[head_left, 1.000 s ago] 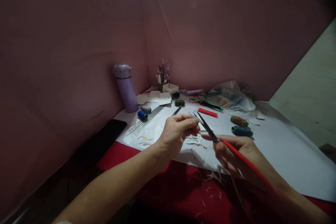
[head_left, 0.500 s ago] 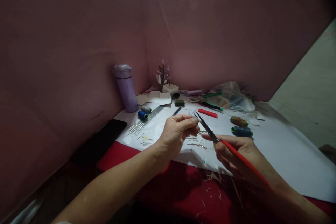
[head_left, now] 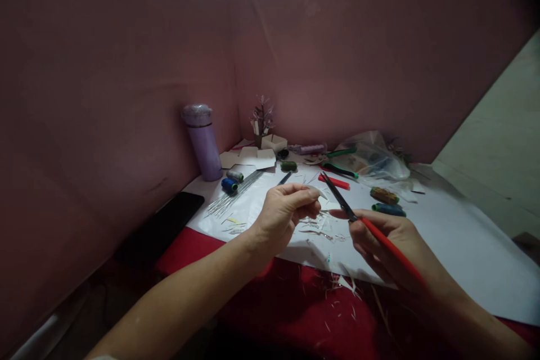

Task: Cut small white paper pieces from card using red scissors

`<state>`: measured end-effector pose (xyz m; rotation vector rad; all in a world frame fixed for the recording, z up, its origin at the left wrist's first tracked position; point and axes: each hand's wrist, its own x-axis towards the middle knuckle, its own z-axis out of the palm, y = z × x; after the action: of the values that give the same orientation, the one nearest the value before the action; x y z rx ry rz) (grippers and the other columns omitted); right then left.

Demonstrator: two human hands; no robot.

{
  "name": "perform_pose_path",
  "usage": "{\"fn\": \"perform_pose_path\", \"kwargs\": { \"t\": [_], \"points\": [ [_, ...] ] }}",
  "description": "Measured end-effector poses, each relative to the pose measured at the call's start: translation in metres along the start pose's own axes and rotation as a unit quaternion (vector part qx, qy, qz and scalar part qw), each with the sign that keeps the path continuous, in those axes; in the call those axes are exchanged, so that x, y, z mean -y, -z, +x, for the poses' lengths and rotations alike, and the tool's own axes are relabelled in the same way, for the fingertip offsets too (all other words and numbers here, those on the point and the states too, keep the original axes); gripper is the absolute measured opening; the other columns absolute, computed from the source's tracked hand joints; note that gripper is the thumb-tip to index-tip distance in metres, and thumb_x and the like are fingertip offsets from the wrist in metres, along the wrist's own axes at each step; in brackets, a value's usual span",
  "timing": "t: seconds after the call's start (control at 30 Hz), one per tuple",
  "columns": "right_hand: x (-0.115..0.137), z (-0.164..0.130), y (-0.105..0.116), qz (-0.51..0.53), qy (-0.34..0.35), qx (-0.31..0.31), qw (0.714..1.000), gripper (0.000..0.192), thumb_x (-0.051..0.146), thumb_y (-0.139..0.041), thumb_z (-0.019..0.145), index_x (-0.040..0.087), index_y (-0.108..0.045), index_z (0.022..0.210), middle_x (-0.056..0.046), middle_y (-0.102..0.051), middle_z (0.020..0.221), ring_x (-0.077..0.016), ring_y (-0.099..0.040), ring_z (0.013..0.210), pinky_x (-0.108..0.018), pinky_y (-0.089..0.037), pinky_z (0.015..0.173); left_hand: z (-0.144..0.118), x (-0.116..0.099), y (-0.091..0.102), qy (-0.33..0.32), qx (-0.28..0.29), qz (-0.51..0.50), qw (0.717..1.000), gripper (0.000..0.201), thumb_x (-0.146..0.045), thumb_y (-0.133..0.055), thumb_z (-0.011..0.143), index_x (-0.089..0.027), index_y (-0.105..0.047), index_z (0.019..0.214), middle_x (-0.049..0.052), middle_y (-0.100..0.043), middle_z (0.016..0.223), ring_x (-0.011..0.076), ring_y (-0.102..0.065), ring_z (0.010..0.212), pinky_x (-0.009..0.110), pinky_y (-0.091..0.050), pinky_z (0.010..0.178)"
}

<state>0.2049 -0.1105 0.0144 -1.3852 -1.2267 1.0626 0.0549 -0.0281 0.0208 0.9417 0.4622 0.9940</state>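
My left hand point(head_left: 291, 205) is closed in a pinch over the middle of the table. Between its thumb and fingers is a small white strip point(head_left: 319, 192), its pointed end sticking out to the right; its material is hard to make out. My right hand point(head_left: 383, 236) is wrapped round red-handled scissors point(head_left: 382, 242), the dark blades aimed up and left. The blade tips stand just right of the white strip, apart from it. Below the hands, thin pale scraps point(head_left: 318, 230) lie on the white sheet point(head_left: 447, 247).
Thread spools, one blue point(head_left: 229, 185) and one brown point(head_left: 383, 196) among them, lie on both sides. Thin wires point(head_left: 238, 191) lie at left, near a purple bottle point(head_left: 205, 146). Behind are a red bar point(head_left: 337, 182), green-handled pliers point(head_left: 340, 170) and a plastic bag point(head_left: 375, 157).
The scissors have moved slightly right, away from the white strip, and their blades look closer together. More of the strip shows. My left hand has hardly moved.
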Motion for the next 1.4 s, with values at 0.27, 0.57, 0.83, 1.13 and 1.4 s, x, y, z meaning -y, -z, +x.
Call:
{"fn": "perform_pose_path", "kwargs": {
  "t": [0.27,0.57,0.83,1.13,1.4],
  "points": [
    [-0.005,0.005,0.01,-0.07,0.057,0.062,0.994,0.066,0.072,-0.047,0.071,0.015,-0.06,0.101,0.003,-0.043,0.055,-0.0076,-0.03,0.042,-0.023,-0.023,0.039,0.0,0.002,0.0,-0.018,0.032,0.026,0.999,0.015,-0.021,-0.073,0.063,-0.01,-0.062,0.063,0.002,-0.058,0.056,0.009,-0.051,0.052,0.024,-0.037,0.055],
    [0.0,0.003,0.013,-0.062,0.063,0.109,0.99,0.062,0.068,-0.05,0.073,0.015,-0.063,0.102,0.005,-0.038,0.048,-0.0085,-0.028,0.042,-0.026,-0.021,0.044,0.0,0.004,0.002,-0.013,0.043,0.024,0.999,0.016,-0.021,-0.073,0.064,-0.011,-0.061,0.064,0.002,-0.059,0.056,0.0087,-0.052,0.052,0.024,-0.038,0.056],
    [-0.002,0.004,0.015,-0.07,0.057,0.122,0.988,0.067,0.068,-0.052,0.07,0.013,-0.063,0.107,0.008,-0.033,0.046,-0.0076,-0.024,0.043,-0.025,-0.016,0.044,0.0,0.002,0.002,-0.005,0.043,0.032,0.999,0.015,-0.021,-0.073,0.064,-0.011,-0.062,0.063,0.002,-0.059,0.055,0.0087,-0.051,0.051,0.026,-0.037,0.057],
    [-0.001,0.005,0.016,-0.072,0.028,0.11,0.991,0.057,0.063,-0.059,0.068,0.019,-0.066,0.102,0.007,-0.029,0.053,-0.0077,-0.024,0.046,-0.021,-0.019,0.041,0.0,0.002,0.002,0.0,0.038,0.04,0.998,0.016,-0.022,-0.073,0.063,-0.011,-0.061,0.062,0.002,-0.059,0.055,0.0083,-0.05,0.05,0.025,-0.036,0.055],
    [-0.001,0.003,0.014,-0.079,0.017,0.087,0.993,0.061,0.064,-0.062,0.064,0.017,-0.066,0.104,0.007,-0.03,0.054,-0.0071,-0.023,0.047,-0.021,-0.019,0.041,0.0,0.001,0.002,-0.01,0.027,0.039,0.999,0.017,-0.023,-0.074,0.062,-0.011,-0.062,0.063,0.003,-0.059,0.055,0.0088,-0.051,0.051,0.024,-0.037,0.054]
  ]
}}
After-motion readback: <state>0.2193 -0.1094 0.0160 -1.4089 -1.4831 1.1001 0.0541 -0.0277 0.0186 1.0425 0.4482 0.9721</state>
